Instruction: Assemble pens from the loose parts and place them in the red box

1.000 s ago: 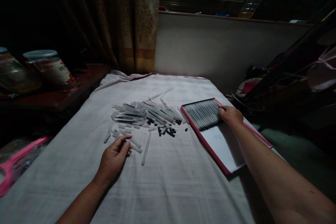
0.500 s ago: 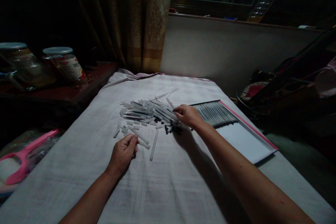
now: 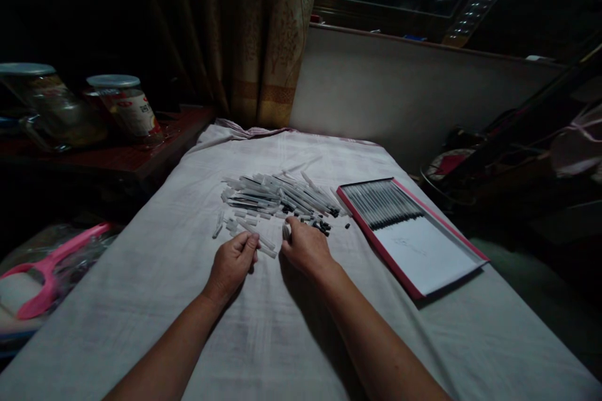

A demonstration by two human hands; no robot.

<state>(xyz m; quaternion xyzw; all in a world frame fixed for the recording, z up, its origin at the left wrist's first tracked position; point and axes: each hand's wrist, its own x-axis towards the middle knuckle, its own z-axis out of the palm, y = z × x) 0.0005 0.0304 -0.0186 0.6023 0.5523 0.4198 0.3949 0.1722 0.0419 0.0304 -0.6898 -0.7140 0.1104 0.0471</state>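
Pen parts [image 3: 277, 194] lie in a loose pile on the white cloth-covered table [image 3: 263, 351], beyond its middle toward the far edge. Black caps [image 3: 321, 224] gather at the pile's near side; one black piece [image 3: 347, 225] lies apart, toward the table's right edge. Short clear tubes [image 3: 251, 222] are scattered at the pile's near left.

The person's right hand [image 3: 305, 247] is at the near side of the pile, fingers curled, pinching a pale tube [image 3: 286, 232] between thumb and fingertips. The left hand [image 3: 235, 257] is just beside it, thumb pressed to the forefinger next to the loose tubes; I cannot tell whether it grips one.

A shallow pink-edged box [image 3: 379, 247] lies near the table's right edge. Its far half carries a row of pens [image 3: 383, 200], set side by side, black ends toward the near edge; its near half shows white paper [image 3: 426, 250] with faint marks.

Off the table's far left corner, a dark red side table [image 3: 155, 160] bears a lidded jar [image 3: 134, 113]. A curtain [image 3: 263, 44] hangs behind the far edge.
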